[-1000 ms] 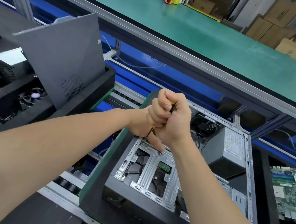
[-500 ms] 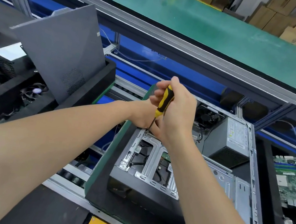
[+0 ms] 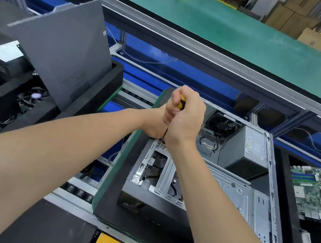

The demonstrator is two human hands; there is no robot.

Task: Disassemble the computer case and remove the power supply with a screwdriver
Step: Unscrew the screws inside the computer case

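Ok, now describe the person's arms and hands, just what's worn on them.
Nothing is worn. The left forearm and right forearm are bare to the frame's edge, no sleeves showing. The left hand and right hand are ungloved, with no watch, strap or bracelet at either wrist. No ring shows.

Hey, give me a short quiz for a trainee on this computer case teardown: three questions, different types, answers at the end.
1. True or false: the power supply is already out of the computer case.
2. The screwdriver tip is at: A, a screw on the drive cage; B, the fan; C, the motherboard.
3. Fill in: the ___ hand grips the screwdriver handle.
Key: 1 false; 2 A; 3 right hand.
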